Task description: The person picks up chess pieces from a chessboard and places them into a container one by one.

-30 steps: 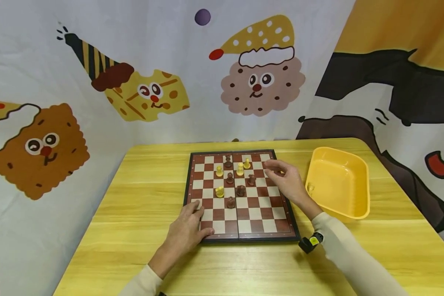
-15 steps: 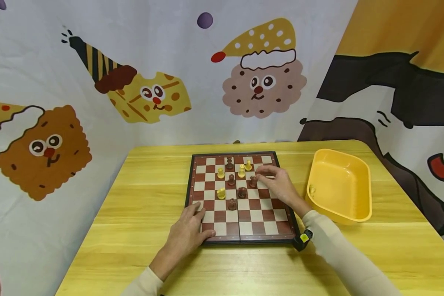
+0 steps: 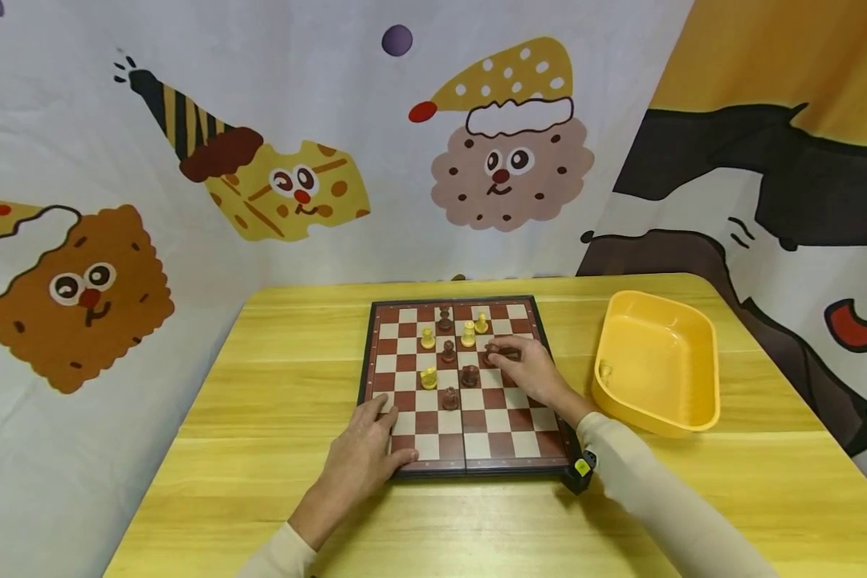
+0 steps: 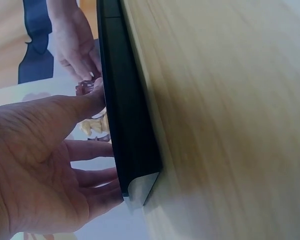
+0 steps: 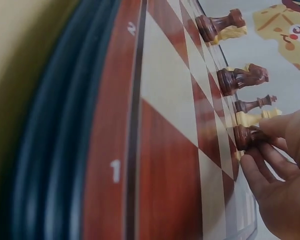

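A folding chessboard (image 3: 516, 445) with red-brown and cream squares lies on the table, with several dark brown and yellow chess pieces standing on it. My right hand (image 3: 531, 371) pinches a dark brown chess piece (image 5: 244, 137) between thumb and fingers, on the board's right half; its top is hidden by the fingers. To its left stand a dark knight (image 3: 470, 375) and a yellow rook (image 3: 469, 333). My left hand (image 3: 361, 441) rests at the board's near left corner, thumb on the front edge and fingers extended over the left edge. A yellow knight (image 3: 429, 377) stands nearby.
Right of the board stands a yellow plastic tub (image 3: 710, 361) with a small pale piece (image 3: 605, 369) in it. A dark king (image 3: 444, 319) stands near the board's far edge. Behind the wooden table (image 3: 274, 353) hangs a printed cloth (image 3: 397, 160).
My right hand has moved left from the board's right edge to the dark piece and pinches it now. My left hand stays at the corner.
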### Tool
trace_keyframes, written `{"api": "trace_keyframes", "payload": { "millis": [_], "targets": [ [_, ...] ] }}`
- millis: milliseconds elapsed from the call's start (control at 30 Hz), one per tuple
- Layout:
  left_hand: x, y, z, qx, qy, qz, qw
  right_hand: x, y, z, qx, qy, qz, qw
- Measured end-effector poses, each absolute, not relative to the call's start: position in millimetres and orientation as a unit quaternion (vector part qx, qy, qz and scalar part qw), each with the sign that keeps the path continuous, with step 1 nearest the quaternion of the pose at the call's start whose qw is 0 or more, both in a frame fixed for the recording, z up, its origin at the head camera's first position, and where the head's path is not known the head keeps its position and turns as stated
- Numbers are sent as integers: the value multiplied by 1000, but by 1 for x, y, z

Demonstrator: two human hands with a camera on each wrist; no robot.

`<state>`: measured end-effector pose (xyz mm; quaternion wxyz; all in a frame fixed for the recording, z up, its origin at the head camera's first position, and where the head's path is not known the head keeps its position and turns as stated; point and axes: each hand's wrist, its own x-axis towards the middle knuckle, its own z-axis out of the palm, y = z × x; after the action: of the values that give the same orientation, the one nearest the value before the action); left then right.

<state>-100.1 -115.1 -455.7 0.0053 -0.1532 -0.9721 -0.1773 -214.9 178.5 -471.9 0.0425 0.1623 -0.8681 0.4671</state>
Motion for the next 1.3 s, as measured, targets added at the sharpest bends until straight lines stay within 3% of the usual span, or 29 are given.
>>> {"api": "trace_keyframes", "payload": {
  "millis": [800,1133,1300],
  "targets": [
    [-104,-116,-458,-134,-974,-181,-14,-218,169,-478,130,-866,475,91],
    [-103,-119,-460,-134,-973,-189,-10,-219,169,-475,145,-877,452,79],
    [-103,-119,-459,-133,-972,-192,-10,-223,172,-462,143,-860,478,109]
  ]
}}
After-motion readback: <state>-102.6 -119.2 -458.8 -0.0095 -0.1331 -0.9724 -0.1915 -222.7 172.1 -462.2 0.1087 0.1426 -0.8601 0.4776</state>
